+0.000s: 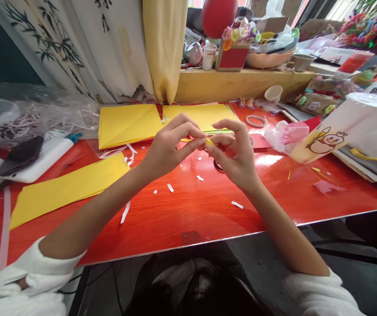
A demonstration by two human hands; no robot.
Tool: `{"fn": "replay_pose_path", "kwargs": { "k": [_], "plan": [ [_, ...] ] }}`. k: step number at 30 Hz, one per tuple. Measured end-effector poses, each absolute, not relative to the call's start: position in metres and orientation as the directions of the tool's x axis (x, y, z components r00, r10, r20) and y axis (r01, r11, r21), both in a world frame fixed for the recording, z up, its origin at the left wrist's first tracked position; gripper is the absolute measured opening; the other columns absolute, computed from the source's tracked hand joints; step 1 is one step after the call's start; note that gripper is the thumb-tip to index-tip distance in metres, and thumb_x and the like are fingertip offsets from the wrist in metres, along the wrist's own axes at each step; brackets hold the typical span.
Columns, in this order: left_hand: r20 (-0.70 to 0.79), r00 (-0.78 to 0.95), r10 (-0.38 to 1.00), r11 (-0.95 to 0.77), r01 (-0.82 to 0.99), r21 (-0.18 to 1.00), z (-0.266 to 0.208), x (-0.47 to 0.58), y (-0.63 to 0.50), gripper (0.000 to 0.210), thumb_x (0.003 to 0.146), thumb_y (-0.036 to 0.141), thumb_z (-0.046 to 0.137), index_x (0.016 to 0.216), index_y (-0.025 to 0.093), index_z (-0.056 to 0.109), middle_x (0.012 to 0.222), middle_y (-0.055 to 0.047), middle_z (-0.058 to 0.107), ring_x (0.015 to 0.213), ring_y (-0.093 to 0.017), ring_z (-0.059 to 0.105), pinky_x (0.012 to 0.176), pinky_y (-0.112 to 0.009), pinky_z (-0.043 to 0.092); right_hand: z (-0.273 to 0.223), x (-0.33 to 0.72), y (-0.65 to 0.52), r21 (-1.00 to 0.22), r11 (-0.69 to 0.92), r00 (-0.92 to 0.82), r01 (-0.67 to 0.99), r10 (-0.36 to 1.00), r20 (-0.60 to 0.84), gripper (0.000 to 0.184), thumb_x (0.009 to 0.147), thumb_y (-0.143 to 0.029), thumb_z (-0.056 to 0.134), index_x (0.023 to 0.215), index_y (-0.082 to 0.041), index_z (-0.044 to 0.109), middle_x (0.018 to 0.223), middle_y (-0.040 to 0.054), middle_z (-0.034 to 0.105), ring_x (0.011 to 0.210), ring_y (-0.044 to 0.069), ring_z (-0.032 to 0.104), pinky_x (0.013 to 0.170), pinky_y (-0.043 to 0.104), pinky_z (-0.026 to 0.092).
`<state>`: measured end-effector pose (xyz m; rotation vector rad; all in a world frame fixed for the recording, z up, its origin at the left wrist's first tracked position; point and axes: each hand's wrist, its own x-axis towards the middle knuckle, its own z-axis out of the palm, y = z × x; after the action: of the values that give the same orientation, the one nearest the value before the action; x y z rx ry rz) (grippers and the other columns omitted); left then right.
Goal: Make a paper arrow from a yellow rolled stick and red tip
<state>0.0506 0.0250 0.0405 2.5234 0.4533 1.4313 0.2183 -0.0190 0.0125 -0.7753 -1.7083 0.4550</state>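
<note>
At the far left of the red surface [182, 228], a clear plastic bag [73, 107] lies bunched up, and nearer, a white object [40, 160] sits with a dark thing on top. To its right, long yellow strips [73, 186] lie stacked at a slant on the near left. Beyond them, at the far side, is a stack of yellow sheets [127, 125], with curled white strips [130, 153] just by its near edge.

In the middle, the person's left hand [168, 145] pinches one end of a small yellow piece [210, 142] between thumb and fingers, above the surface. White scraps [170, 188] are scattered below. Another yellow stack [198, 115] lies behind the hands. The right hand [237, 156] holds the piece's other end, its fingers narrowed around it and the index finger raised apart, curved.

Farther right lie a pale ring [256, 121] and, beyond it, a paper cup [273, 94]. A large drink cup [327, 138] with a cartoon print stands tilted in view at the right.
</note>
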Motion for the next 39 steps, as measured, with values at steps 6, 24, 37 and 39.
{"fn": "replay_pose_path", "kwargs": {
  "k": [6,24,37,39],
  "plan": [
    [0.761,0.456,0.461,-0.872,0.072,0.484,0.0375,0.0528,0.0241,0.008,0.082,0.019,0.057,0.085,0.022,0.063,0.084,-0.002,0.058,0.082,-0.011,0.058,0.075,-0.030,0.051,0.0111,0.2182,-0.0170,-0.648,0.724,-0.127,0.238,0.684,0.718,0.031,0.084,-0.031,0.056,0.110,-0.029,0.040,0.081,-0.0026,0.055,0.074,0.013,0.059,0.061,0.030,0.048],
    [0.734,0.506,0.453,-0.862,0.042,0.504,0.0396,0.0466,0.0277,0.011,0.082,0.020,0.058,0.087,0.024,0.067,0.086,-0.002,0.059,0.081,-0.012,0.059,0.073,-0.030,0.053,0.0125,0.2182,-0.0192,-0.650,0.716,-0.157,0.255,0.694,0.702,0.025,0.086,-0.032,0.054,0.105,-0.028,0.039,0.074,-0.0032,0.059,0.071,0.014,0.059,0.062,0.032,0.047],
    [0.715,0.512,0.477,-0.839,0.023,0.543,0.0361,0.0465,0.0283,0.009,0.080,0.020,0.059,0.084,0.023,0.066,0.086,-0.003,0.058,0.081,-0.012,0.059,0.073,-0.032,0.054,0.0102,0.2181,-0.0186,-0.626,0.736,-0.158,0.257,0.671,0.725,0.025,0.085,-0.030,0.055,0.105,-0.030,0.040,0.077,-0.0029,0.052,0.068,0.012,0.056,0.058,0.030,0.045],
    [0.714,0.510,0.480,-0.835,0.017,0.549,0.0359,0.0472,0.0278,0.010,0.079,0.017,0.059,0.083,0.022,0.066,0.085,-0.003,0.058,0.081,-0.012,0.058,0.073,-0.032,0.054,0.0095,0.2181,-0.0181,-0.622,0.741,-0.161,0.252,0.666,0.728,0.026,0.085,-0.029,0.056,0.106,-0.030,0.041,0.078,-0.0028,0.050,0.068,0.012,0.056,0.058,0.030,0.046]
  ]
}}
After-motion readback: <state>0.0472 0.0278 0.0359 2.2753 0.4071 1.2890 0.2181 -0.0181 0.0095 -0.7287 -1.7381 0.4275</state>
